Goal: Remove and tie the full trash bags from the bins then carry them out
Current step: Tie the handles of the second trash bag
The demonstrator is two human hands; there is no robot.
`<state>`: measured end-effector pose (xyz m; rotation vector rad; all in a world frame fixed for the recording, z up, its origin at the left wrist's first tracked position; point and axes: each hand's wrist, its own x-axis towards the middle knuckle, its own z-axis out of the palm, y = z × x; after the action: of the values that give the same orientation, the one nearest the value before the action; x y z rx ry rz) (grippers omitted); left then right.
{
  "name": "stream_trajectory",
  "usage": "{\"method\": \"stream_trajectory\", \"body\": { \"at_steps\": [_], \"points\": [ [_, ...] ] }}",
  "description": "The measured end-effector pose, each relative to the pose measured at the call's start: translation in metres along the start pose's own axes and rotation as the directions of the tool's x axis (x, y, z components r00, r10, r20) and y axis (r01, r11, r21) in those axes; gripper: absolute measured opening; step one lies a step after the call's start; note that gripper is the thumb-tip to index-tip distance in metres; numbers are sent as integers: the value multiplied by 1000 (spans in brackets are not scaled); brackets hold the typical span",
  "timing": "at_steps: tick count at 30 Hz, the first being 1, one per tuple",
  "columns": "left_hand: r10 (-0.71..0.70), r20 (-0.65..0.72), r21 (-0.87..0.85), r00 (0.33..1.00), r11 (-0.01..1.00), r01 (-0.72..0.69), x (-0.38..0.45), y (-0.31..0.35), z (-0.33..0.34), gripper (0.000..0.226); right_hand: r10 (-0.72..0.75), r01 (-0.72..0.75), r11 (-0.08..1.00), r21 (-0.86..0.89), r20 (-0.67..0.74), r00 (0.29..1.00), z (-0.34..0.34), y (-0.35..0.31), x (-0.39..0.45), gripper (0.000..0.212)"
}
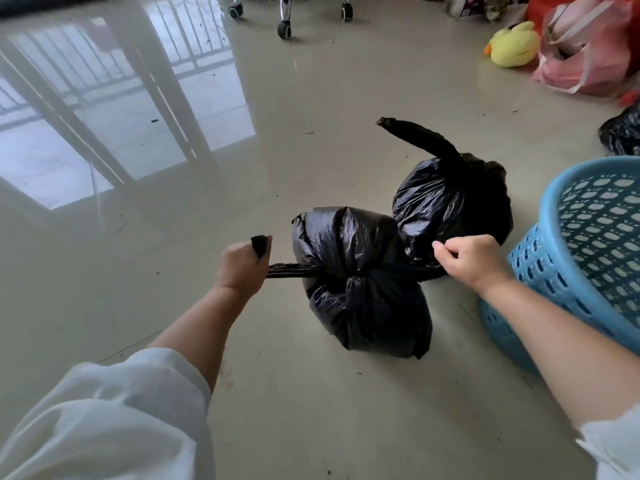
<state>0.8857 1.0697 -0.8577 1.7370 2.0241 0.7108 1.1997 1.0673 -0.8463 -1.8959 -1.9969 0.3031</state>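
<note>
Glossy pale tile floor (284, 393), strong daylight reflection of a barred window (114, 109) at upper left. Scattered dark specks on the tiles. Chrome chair base with black casters (284, 28) at top centre. Top right: yellow plush duck (514, 46) beside a pink plastic bag (588, 50) full of stuff.
</note>
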Motion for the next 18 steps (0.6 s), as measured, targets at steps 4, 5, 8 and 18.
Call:
{"method": "stream_trajectory", "body": {
  "at_steps": [4, 5, 8, 18],
  "points": [
    [-59, -75, -34, 995, 998, 56, 4, -2, -1, 55, -33, 33, 999, -34, 0, 999, 6, -4, 5, 51],
    [-99, -90, -96, 991, 991, 91, 7, -1, -2, 55, -23, 28, 997, -77, 63, 998, 8, -3, 7, 46],
    [-323, 60, -588, 944, 753, 295, 20, -2, -7, 50, 84, -15, 974, -226, 298, 951, 15, 3, 4, 51],
    [-610, 603, -727, 514, -155, 668, 7, 22, 24, 79, 169, 2, 934, -357, 448, 878, 18, -20, 13, 37]
  ]
}}
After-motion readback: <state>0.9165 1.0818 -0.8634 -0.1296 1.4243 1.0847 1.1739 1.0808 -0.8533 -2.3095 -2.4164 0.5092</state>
